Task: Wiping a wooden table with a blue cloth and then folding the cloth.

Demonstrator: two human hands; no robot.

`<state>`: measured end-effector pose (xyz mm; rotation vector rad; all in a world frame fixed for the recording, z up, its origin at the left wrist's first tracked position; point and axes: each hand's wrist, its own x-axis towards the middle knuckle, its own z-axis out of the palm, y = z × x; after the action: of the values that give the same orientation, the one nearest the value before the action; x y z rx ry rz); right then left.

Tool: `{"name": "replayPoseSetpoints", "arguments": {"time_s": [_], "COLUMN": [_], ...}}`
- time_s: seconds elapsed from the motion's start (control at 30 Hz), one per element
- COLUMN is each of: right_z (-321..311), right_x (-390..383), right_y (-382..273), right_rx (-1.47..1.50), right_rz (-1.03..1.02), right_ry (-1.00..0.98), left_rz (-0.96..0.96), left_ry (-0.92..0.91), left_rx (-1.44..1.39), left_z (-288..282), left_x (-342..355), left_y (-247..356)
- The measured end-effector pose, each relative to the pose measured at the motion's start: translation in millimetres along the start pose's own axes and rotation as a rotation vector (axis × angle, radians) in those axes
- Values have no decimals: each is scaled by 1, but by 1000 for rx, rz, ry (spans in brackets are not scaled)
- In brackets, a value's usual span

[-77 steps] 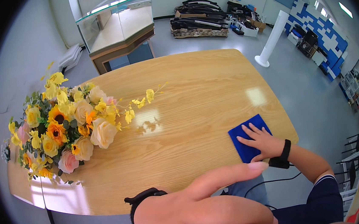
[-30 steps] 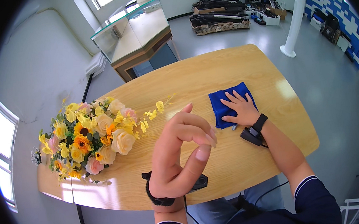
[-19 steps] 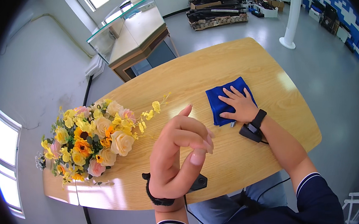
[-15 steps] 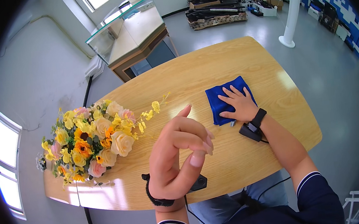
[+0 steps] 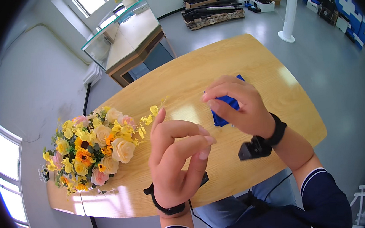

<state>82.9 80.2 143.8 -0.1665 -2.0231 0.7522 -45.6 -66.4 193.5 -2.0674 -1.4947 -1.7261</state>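
Observation:
My left hand [image 5: 180, 160] is raised over the near side of the table, closed, its thumb pressed towards the bent fingers and the little finger sticking up. Whatever its fingertips hold, if anything, is too small to make out. My right hand [image 5: 240, 104] hovers above a folded blue cloth [image 5: 222, 118], partly covering it from view. Its curved fingers and thumb come together at the tips in a pinch. Nothing nameable shows between them. Black bands circle both wrists, and a black box-shaped device [image 5: 255, 148] hangs by the right one.
A bouquet [image 5: 90, 150] of yellow, cream and pink flowers lies at the left of the wooden table [image 5: 270, 80]. Beyond the table are a glass-topped counter [image 5: 135, 40], a white post [image 5: 288, 13] and piled black items [image 5: 212, 7]. A cable runs below the table's near edge.
My right hand has lifted off the blue cloth and moved slightly left, going from spread flat to a pinch. My left hand stays closed and has barely moved.

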Motion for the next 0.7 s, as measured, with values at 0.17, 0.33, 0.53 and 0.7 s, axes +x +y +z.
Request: {"name": "replayPoseSetpoints", "arguments": {"time_s": [0.17, 0.33, 0.53, 0.7], "right_z": [3, 5, 9, 10], "right_x": [8, 4, 1, 0], "right_y": [-56, -57, -56, -55], "right_rx": [481, 538, 727, 742], "right_rz": [105, -20, 118, 145], "right_ry": [6, -20, 46, 41], "left_rz": [-8, -21, -24, -18], "left_ry": [53, 83, 69, 62], "left_rx": [21, 32, 67, 82], "left_z": [0, 7, 9, 10], "left_x": [-2, -2, -1, -1], "left_y": [-1, -4, -5, -4]}}
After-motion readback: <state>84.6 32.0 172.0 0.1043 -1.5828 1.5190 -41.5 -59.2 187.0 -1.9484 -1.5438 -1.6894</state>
